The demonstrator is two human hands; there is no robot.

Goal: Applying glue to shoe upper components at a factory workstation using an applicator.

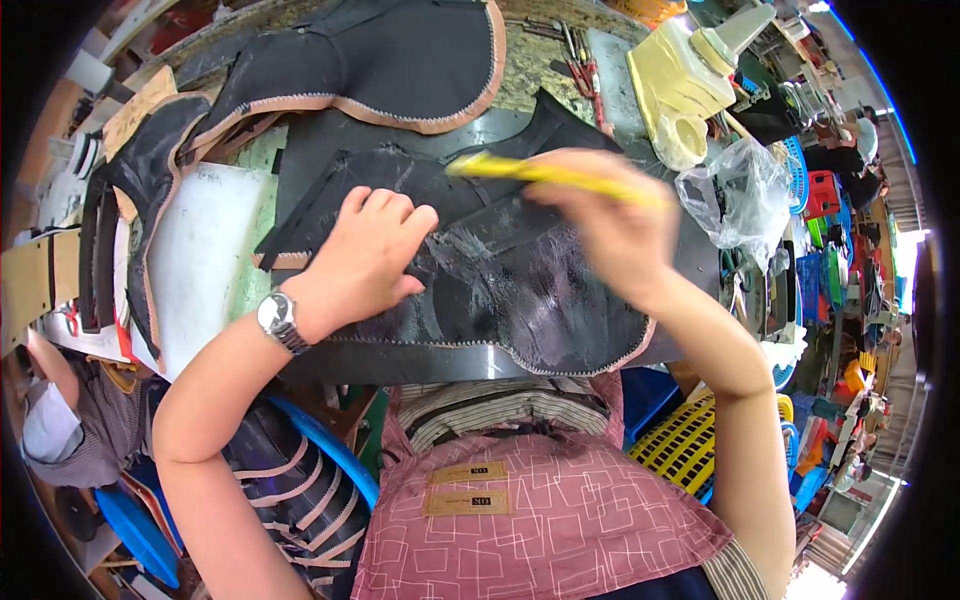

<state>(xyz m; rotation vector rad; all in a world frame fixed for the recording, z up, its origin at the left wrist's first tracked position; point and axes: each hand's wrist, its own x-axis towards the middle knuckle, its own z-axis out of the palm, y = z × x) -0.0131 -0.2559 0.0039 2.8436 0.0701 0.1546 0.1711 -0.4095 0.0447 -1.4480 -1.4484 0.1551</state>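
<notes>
On the dark work board lies a black leather-like piece with glossy and whitish smears on its surface. A tan zigzag edge runs along its front. My left hand, with a watch on the wrist, rests on the left part of this piece, fingers bent downward and thumb apart, holding nothing. Over the right part, my right hand is closed around a yellow stick-like tool. The tool points left, above a folded black strip. Motion blurs both it and the hand, so its exact kind cannot be made out.
Another black piece with a tan edge lies at the back left. A cream-coloured pot stands at the back right, near red-handled tools and a clear plastic bag. A yellow basket is below the bench; a person is at left.
</notes>
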